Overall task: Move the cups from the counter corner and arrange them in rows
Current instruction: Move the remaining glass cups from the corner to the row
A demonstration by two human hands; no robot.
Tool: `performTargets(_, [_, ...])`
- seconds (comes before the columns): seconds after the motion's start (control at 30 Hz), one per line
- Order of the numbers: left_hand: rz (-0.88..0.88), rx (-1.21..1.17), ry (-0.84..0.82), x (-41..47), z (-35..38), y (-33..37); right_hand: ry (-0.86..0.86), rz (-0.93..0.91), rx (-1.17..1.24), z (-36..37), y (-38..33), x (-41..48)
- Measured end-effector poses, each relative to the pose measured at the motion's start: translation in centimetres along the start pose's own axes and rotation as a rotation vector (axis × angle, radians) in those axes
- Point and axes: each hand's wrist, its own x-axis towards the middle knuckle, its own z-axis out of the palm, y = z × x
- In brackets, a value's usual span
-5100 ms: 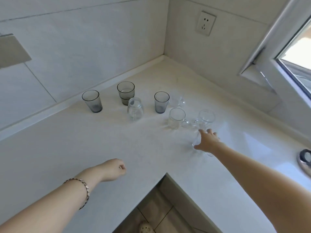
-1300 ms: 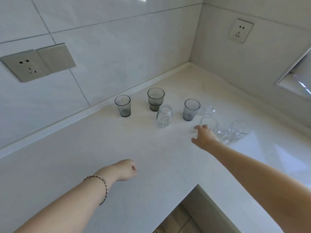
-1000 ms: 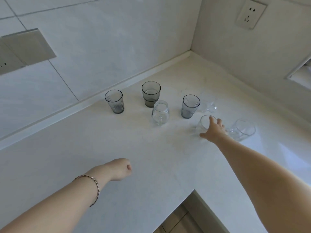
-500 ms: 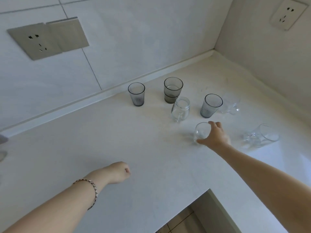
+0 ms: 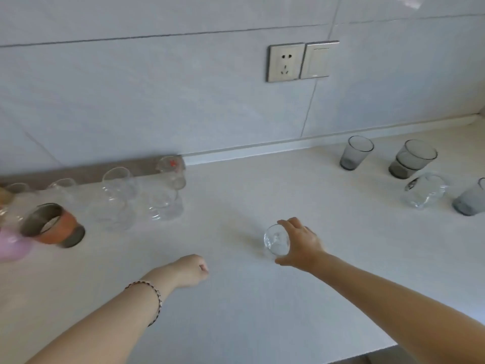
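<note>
My right hand (image 5: 301,243) grips a small clear glass cup (image 5: 276,239) low over the middle of the white counter (image 5: 236,298). My left hand (image 5: 190,269) is a loose fist resting on the counter, holding nothing. At the far right stand two grey ribbed tumblers (image 5: 355,155), (image 5: 469,200), a wider grey glass (image 5: 412,162) and a clear jar-shaped glass (image 5: 423,191). At the left, several clear glasses stand in rows (image 5: 118,198), the nearest being a clear cup (image 5: 165,204) and a glass with a red mark (image 5: 172,172).
An orange-banded metal cup (image 5: 51,224) and a pink object (image 5: 10,246) stand at the left edge. A wall socket and switch (image 5: 301,61) sit on the tiled wall behind. The counter's front edge drops off at the lower right (image 5: 393,349).
My right hand has carried the clear cup leftward away from the corner group. The view has swung left, bringing the rows of glasses into sight. My left fist stays put.
</note>
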Motion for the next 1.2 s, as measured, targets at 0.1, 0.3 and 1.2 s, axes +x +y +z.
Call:
performTargets(0.1, [-0.060, -0.018, 0.018, -3.2, -1.6, -9.0, -0.048, -0.087, -0.037, 2.9, -8.5, 0.6])
performTargets(0.3, [-0.170, -0.155, 0.083, -9.0, -3.5, -22.7, -0.122, -0.240, -0.060, 8.7, -23.3, 1.8])
performTargets(1.2, [-0.216, -0.250, 0.043, -10.2, -1.0, -31.6, -0.305, -0.214, -0.123, 18.0, -35.5, 4.1])
